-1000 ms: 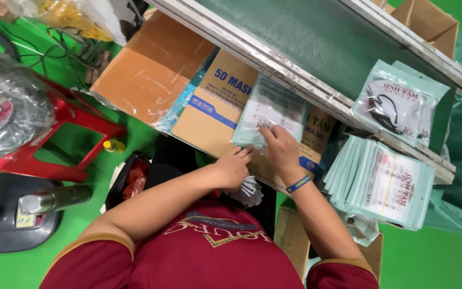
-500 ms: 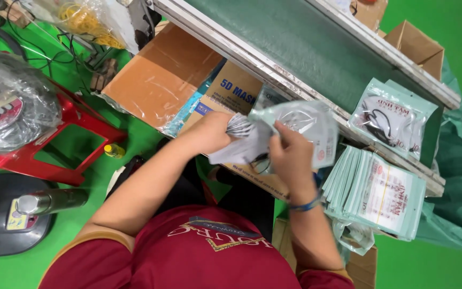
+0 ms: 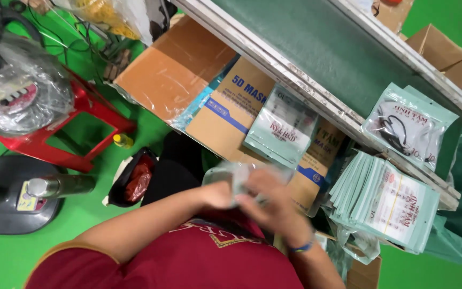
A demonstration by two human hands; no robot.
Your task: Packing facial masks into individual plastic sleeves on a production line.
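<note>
Red stool (wrapped bundle atop) — cardboard boxes beside.

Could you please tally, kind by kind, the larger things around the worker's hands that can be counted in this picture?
Open brown cardboard boxes holding mask supplies: 1
Flat pale-green printed mask pouches lying singly: 2
Stacks of the same pale-green pouches: 1
Red plastic stools: 1
Clear plastic packets, blurred, held between left hand and right hand: 1
Total: 6
</note>
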